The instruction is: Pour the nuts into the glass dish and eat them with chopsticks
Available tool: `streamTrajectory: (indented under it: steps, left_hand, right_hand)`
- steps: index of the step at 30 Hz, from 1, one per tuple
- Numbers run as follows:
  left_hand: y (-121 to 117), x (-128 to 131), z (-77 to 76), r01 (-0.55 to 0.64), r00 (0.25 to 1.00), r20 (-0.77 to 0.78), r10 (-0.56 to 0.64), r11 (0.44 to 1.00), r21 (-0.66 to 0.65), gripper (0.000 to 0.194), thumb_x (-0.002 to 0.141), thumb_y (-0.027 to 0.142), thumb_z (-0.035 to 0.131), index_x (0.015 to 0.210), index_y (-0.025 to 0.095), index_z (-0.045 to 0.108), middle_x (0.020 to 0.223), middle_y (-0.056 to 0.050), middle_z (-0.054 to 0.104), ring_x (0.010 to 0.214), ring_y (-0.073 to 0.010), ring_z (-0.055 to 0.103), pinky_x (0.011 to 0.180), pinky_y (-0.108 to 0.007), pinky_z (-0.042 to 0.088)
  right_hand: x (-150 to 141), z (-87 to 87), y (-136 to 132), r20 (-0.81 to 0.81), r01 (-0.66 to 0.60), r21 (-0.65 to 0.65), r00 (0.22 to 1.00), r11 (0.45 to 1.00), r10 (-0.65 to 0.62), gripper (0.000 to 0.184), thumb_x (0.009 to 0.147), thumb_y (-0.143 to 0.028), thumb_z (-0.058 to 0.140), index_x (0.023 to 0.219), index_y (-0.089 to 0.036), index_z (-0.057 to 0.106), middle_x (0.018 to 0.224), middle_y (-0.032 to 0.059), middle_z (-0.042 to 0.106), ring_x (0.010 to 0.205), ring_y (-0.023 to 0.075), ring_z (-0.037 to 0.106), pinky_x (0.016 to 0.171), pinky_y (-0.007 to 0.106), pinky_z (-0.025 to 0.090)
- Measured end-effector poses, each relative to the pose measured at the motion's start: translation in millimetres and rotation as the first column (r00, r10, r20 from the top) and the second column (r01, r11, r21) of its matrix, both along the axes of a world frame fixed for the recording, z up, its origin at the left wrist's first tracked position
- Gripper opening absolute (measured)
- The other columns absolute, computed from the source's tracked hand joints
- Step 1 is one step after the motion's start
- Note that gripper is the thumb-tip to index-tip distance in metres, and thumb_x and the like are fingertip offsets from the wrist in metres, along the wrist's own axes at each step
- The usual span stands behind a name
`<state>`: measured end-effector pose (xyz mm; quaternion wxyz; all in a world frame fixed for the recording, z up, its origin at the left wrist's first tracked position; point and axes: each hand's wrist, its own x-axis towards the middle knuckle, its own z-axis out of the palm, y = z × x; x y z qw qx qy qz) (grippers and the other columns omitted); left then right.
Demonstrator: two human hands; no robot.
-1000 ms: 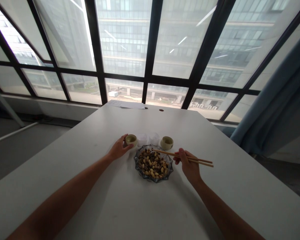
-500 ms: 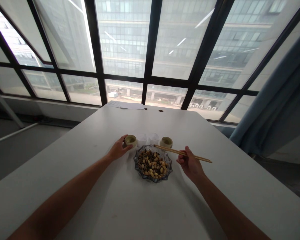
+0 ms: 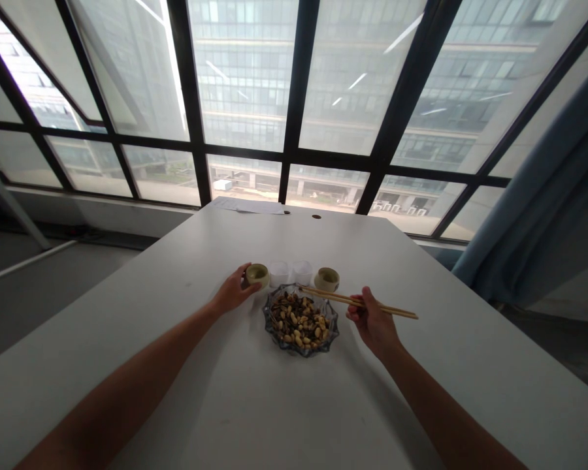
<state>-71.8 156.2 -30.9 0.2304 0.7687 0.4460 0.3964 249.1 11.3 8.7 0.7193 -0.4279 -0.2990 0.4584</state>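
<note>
My left hand [image 3: 234, 291] is closed around the side of a small greenish cup [image 3: 257, 275], which stands on the white table. A pair of wooden chopsticks [image 3: 343, 298] is gripped in my right hand [image 3: 374, 321], their tips over the far rim of a glass bowl [image 3: 270, 326]. Inside the bowl lie peanuts [image 3: 301, 339] and dark seeds [image 3: 291, 303]. Whether the tips pinch anything is too small to tell. Behind the bowl stands a second greenish cup [image 3: 327, 279], to the right of two clear plastic containers, the left container [image 3: 279, 273] and the right container [image 3: 302, 271].
The white table [image 3: 255, 405] reaches to a dark-framed window wall. Sheets of paper [image 3: 259, 207] lie at its far edge, near a dark round hole [image 3: 316, 217]. A blue curtain [image 3: 534, 176] hangs at the right.
The chopsticks have lifted slightly and their tips have come closer together, shifting from inside the bowl to its far rim. My right hand turned a little; my left hand stayed on the cup.
</note>
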Motion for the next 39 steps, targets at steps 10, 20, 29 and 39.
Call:
streamTrajectory:
  steps: [10,20,29,39]
  left_hand:
    - [0,-1,-0.9,0.011,1.0,-0.008,-0.011,1.0,-0.012,0.075,0.079,0.054,0.066,0.14,0.015,0.044,0.125,-0.014,0.065,0.113,-0.0277,0.062,0.099,-0.043,0.048]
    - [1,0,-1.3,0.007,1.0,-0.007,-0.007,1.0,-0.001,0.074,0.078,0.054,0.066,0.139,0.017,0.045,0.125,-0.014,0.065,0.111,-0.0273,0.063,0.098,-0.043,0.049]
    - [-1,0,0.1,0.01,1.0,-0.007,-0.01,1.0,-0.003,0.074,0.079,0.054,0.066,0.139,0.016,0.045,0.126,-0.014,0.065,0.113,-0.0279,0.062,0.099,-0.044,0.048]
    - [-2,0,1.5,0.008,1.0,-0.019,-0.008,1.0,0.0,0.074,0.079,0.054,0.065,0.139,0.015,0.045,0.125,-0.015,0.065,0.112,-0.028,0.063,0.098,-0.043,0.049]
  right_hand:
    - [-5,0.2,-6,0.238,0.017,0.088,0.971,0.996,-0.037,0.053,0.07,-0.067,0.075,0.068,-0.015,0.069,0.053,0.0058,0.064,0.043,0.0133,0.055,0.039,0.024,0.044]
    - [22,5.1,-12,0.58,0.391,0.39,0.599,0.834,-0.552,0.047,0.09,-0.059,0.058,0.081,-0.014,0.069,0.063,0.0055,0.068,0.053,0.0158,0.062,0.054,0.029,0.051]
    - [29,-2.2,-10,0.777,0.255,0.305,0.49,0.918,-0.394,0.044,0.088,-0.061,0.06,0.082,-0.019,0.071,0.069,0.0057,0.069,0.063,0.0193,0.064,0.059,0.03,0.051]
    - [8,14.3,-19,0.644,0.148,0.202,0.725,0.968,-0.245,0.059,0.087,-0.072,0.051,0.067,-0.018,0.067,0.054,0.0055,0.064,0.046,0.0152,0.057,0.045,0.027,0.047]
